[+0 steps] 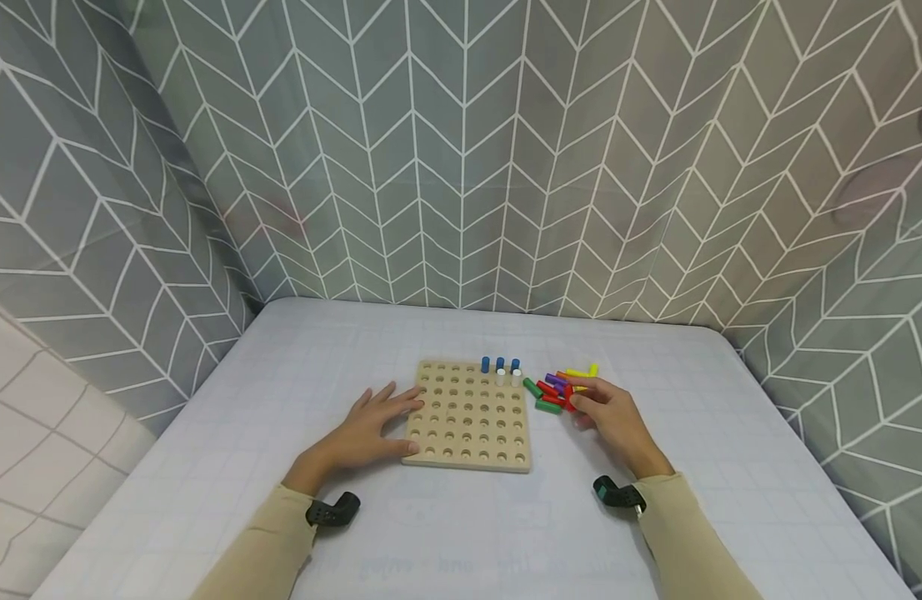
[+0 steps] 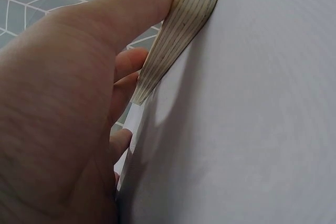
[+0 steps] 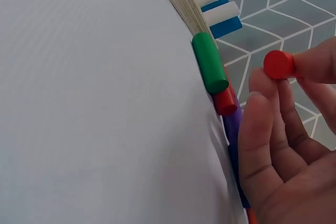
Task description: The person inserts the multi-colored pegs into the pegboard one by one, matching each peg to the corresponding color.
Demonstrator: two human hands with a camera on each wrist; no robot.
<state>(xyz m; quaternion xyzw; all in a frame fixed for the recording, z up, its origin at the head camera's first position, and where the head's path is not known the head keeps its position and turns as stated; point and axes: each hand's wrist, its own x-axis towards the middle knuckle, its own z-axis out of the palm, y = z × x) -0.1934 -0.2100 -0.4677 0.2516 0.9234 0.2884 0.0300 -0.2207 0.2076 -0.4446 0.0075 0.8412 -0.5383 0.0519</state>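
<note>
Head view: wooden peg board [image 1: 467, 430] sitting on the white tabletop [image 1: 731, 400], with three blue pegs [image 1: 485, 365] standing along its far edge toward the right, and two white pegs [image 1: 501, 377] in the row just in front of them. Left hand [image 1: 365, 429] has its fingers spread apart, fingertips and thumb touching the board's left side. Right hand [image 1: 614, 417] has a red peg [image 1: 569, 398] pinched, right by a loose pile just off the board's right side: green pegs [image 1: 548, 406], plus more red, purple and yellow ones.

Left wrist view: thumb's resting against the board's layered edge, other fingers stretched out past it, not curled around anything.

Right wrist view: red peg's round end faces the camera, clamped between thumb and fingers, apart from the pile. One green peg lies just beside the board's edge, a red one touching it.
</note>
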